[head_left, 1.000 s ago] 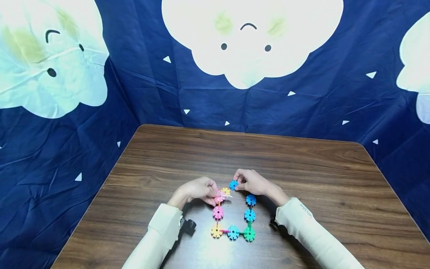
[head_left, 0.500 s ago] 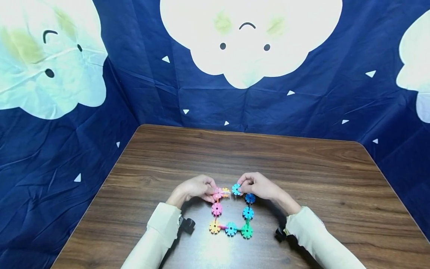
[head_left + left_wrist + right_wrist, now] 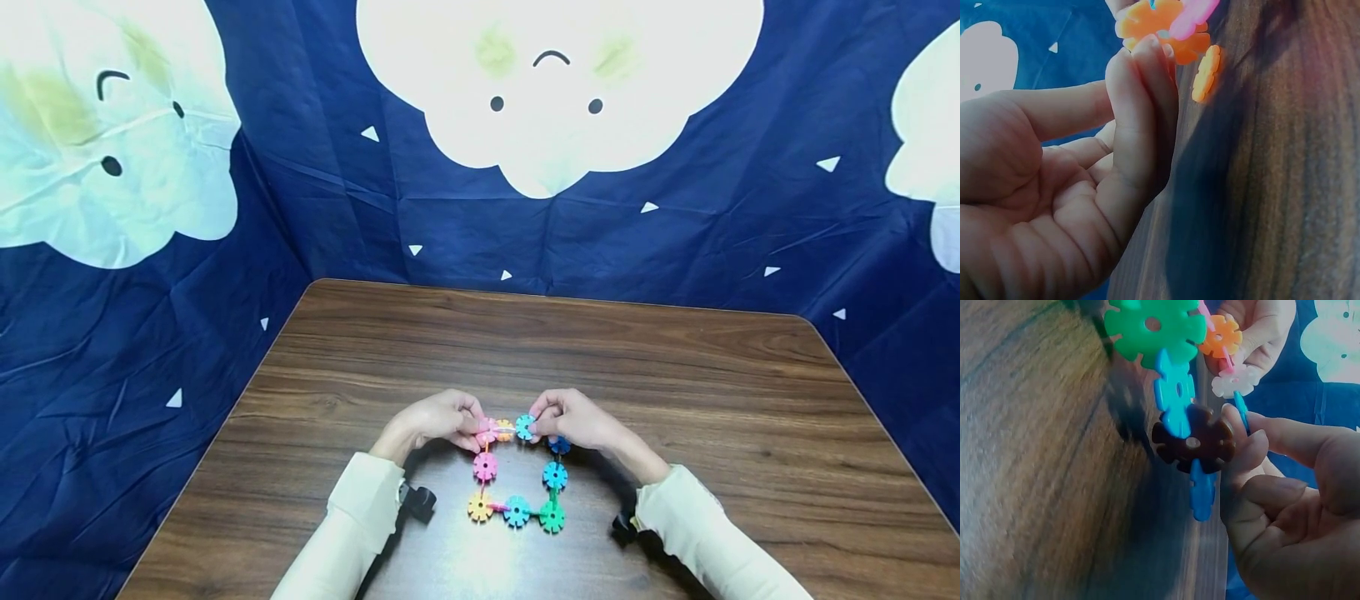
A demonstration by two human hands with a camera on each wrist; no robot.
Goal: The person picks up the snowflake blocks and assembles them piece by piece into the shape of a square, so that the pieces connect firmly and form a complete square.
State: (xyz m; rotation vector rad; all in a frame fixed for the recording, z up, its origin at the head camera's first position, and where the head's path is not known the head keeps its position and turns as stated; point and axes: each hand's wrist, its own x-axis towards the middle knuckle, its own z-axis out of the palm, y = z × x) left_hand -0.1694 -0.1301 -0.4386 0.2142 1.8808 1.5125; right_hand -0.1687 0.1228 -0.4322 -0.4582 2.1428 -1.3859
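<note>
A chain of notched plastic snowflake discs, bent into a rough square, lies between the hands; its green disc (image 3: pixel 552 517) and yellow disc (image 3: pixel 480 507) form the near corners. My left hand (image 3: pixel 444 417) pinches the chain's far left part, its fingertips at an orange disc (image 3: pixel 1163 31) beside a pink disc (image 3: pixel 485 430). A pale disc (image 3: pixel 1235 382) sticks out from there. My right hand (image 3: pixel 576 417) pinches a light blue disc (image 3: pixel 526 427), seen edge-on in the right wrist view, against the pale disc; how deeply they interlock cannot be told. A darker blue disc (image 3: pixel 1202 490) ends the chain's right side.
Another yellow-orange disc (image 3: pixel 1207 74) shows just beyond the left fingertips, near the wooden table (image 3: pixel 375 333). Black wrist cameras (image 3: pixel 417 503) sit under both cuffs. A blue cloth (image 3: pixel 465 225) with cloud prints hangs behind the table.
My right hand has brought the light blue disc down and toward me, against the pale disc. The left hand keeps its grip, and the chain has shifted slightly.
</note>
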